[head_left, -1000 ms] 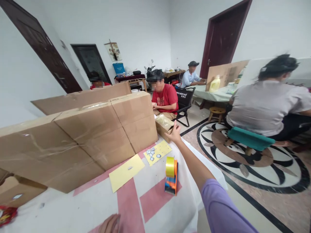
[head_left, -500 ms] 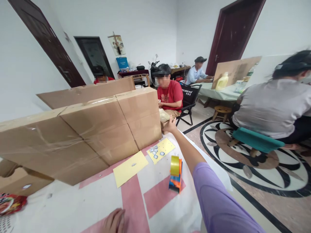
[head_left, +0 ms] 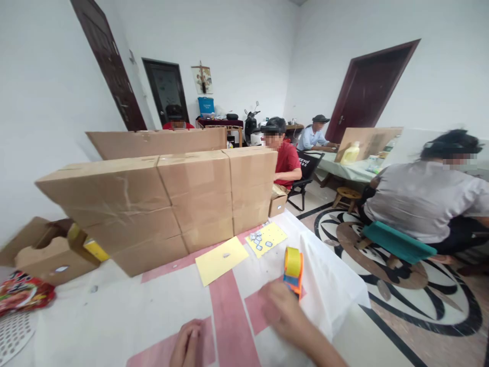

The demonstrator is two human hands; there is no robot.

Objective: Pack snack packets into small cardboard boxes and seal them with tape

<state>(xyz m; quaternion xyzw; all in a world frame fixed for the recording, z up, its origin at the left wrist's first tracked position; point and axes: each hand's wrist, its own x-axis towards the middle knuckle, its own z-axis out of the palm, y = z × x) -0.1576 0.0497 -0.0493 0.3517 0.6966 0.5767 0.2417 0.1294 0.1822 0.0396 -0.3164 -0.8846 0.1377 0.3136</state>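
Note:
My left hand [head_left: 187,344] rests low on the table, its fingers curled and pressed together, with nothing showing in them. Over the right part of the table my right hand [head_left: 278,308] is smeared by motion, and its fingers cannot be made out. Just beyond it stands a tape dispenser [head_left: 293,267], orange and blue, with a yellow roll; the hand partly covers its near end. Farther off lie a plain yellow card [head_left: 212,265] with a small greyish piece on it, and a second yellow card [head_left: 277,234] bearing several small white-and-dark pieces.
A wall of taped cardboard boxes [head_left: 202,199] lines the table's far side. At left are an open carton [head_left: 53,260], a red food packet [head_left: 26,293] and a white perforated item [head_left: 15,334]. A small carton [head_left: 277,204] sits at the far right corner. Several people sit beyond.
My right hand has come back from the small carton at the far corner to near the tape dispenser. The view has shifted; my left hand stays low on the table.

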